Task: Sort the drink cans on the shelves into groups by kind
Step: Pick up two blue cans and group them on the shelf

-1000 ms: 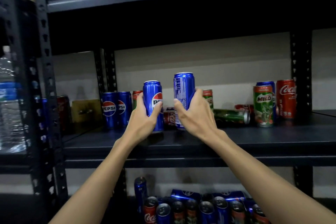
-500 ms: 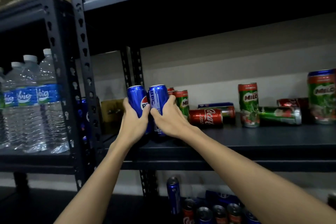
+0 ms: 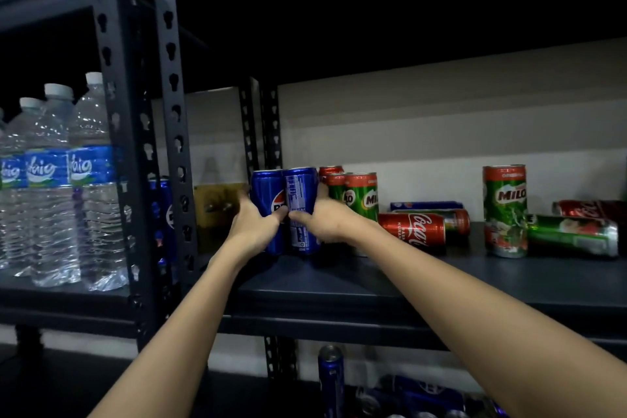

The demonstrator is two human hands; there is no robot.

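Note:
My left hand (image 3: pixel 252 226) grips a blue Pepsi can (image 3: pixel 267 192), and my right hand (image 3: pixel 327 219) grips a second blue Pepsi can (image 3: pixel 301 193). Both cans stand upright, side by side and touching, at the left end of the dark shelf (image 3: pixel 373 285). Just behind my right hand stand two green Milo cans (image 3: pixel 364 195). A red Coca-Cola can (image 3: pixel 412 229) lies on its side to the right. Further right another Milo can (image 3: pixel 505 210) stands upright, with a green can (image 3: pixel 573 236) lying beside it.
A perforated black upright (image 3: pixel 174 132) borders the shelf on the left, with more Pepsi cans (image 3: pixel 163 214) behind it. Water bottles (image 3: pixel 54 180) fill the neighbouring left shelf. Several cans (image 3: pixel 330 380) sit on the level below. A brown box (image 3: pixel 217 210) sits at the back left.
Both hands have carried their Pepsi cans leftward along the shelf and brought them together, down onto the shelf near the left upright. The view has swung left, revealing the water bottles.

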